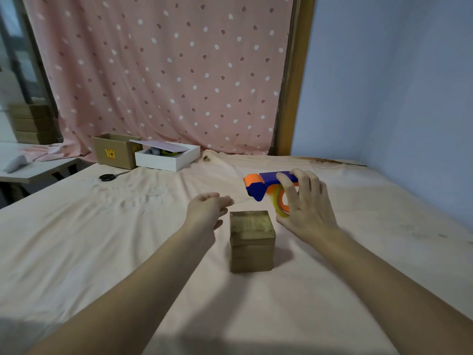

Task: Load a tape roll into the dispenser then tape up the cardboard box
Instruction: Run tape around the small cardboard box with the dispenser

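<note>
A small brown cardboard box (252, 242) stands on the peach cloth in the middle, its top glossy with clear tape. Just behind and to its right, my right hand (304, 203) grips the blue and orange tape dispenser (266, 184), fingers over the handle and the clear tape roll (280, 202) mounted in it. The dispenser's orange roller end points left, a little above the cloth. My left hand (208, 210) hovers beside the box's upper left corner, fingers loosely curled and apart, holding nothing and not touching the box.
Black scissors (110, 176) lie at the far left of the cloth. Behind them stand an open brown carton (115, 151) and a white box (166, 156) with a loose lid. A pink dotted curtain hangs behind; a blue wall runs along the right.
</note>
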